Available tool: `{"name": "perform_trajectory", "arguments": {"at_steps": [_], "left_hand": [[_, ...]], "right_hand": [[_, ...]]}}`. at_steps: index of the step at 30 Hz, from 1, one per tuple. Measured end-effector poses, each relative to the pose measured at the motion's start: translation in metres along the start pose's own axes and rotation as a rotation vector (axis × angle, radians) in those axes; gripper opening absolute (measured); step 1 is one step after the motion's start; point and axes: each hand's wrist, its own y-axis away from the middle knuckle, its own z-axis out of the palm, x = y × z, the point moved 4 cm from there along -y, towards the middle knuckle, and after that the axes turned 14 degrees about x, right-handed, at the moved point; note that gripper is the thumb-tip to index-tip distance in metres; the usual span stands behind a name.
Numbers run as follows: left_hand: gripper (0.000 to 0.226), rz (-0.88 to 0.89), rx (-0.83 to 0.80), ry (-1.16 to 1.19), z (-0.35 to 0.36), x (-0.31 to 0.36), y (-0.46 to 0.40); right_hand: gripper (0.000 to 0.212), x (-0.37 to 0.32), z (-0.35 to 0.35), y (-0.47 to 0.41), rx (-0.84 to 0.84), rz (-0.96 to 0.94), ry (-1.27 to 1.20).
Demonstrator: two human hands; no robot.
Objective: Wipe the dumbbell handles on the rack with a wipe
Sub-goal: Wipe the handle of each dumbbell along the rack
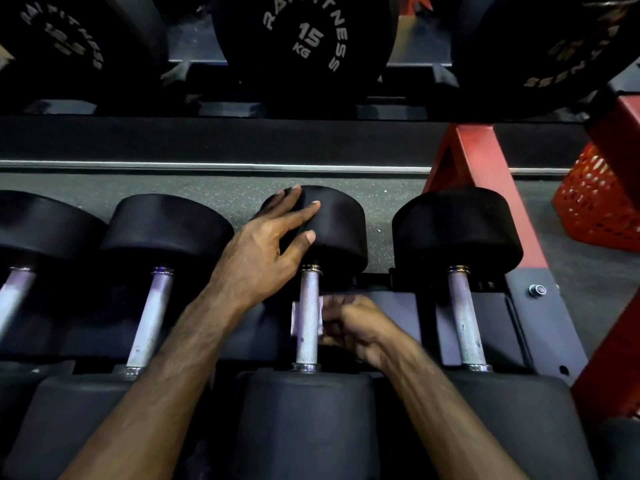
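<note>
Several black dumbbells with knurled metal handles lie side by side on the rack [491, 306]. My left hand [266, 251] rests with spread fingers on the far head of the middle dumbbell [341, 223]. My right hand [353, 323] grips a pale wipe [297, 318] that is wrapped behind that dumbbell's handle [308, 317]; the wipe shows on the handle's left side and between my fingers. Most of the wipe is hidden by the handle and my hand.
Handles of neighbouring dumbbells stand to the left [152, 317] and right [465, 317]. An upper shelf holds larger dumbbells, one marked 15 KG [304, 39]. A red rack leg [485, 168] and a red perforated crate [599, 199] are at the right, over speckled floor.
</note>
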Motion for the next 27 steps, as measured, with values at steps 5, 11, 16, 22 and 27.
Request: {"name": "perform_trajectory", "arguments": {"at_steps": [5,11,16,22,27], "left_hand": [[0.055,0.001,0.010,0.010,0.000,-0.004,0.000],[0.055,0.004,0.018,-0.004,0.000,-0.003,0.001],[0.055,0.001,0.018,0.005,-0.001,-0.002,0.000],[0.054,-0.003,0.023,0.006,-0.001,-0.001,0.001],[0.054,-0.002,0.019,0.019,-0.001,-0.005,0.000]], "right_hand": [[0.030,0.006,-0.003,0.002,-0.005,-0.013,0.110],[0.024,0.003,-0.002,0.004,-0.010,-0.027,0.075],[0.026,0.007,-0.002,0.017,-0.077,0.005,0.122],[0.029,-0.014,0.005,0.011,0.011,-0.049,0.053],[0.013,-0.001,-0.008,0.039,0.088,-0.163,0.063]]}}
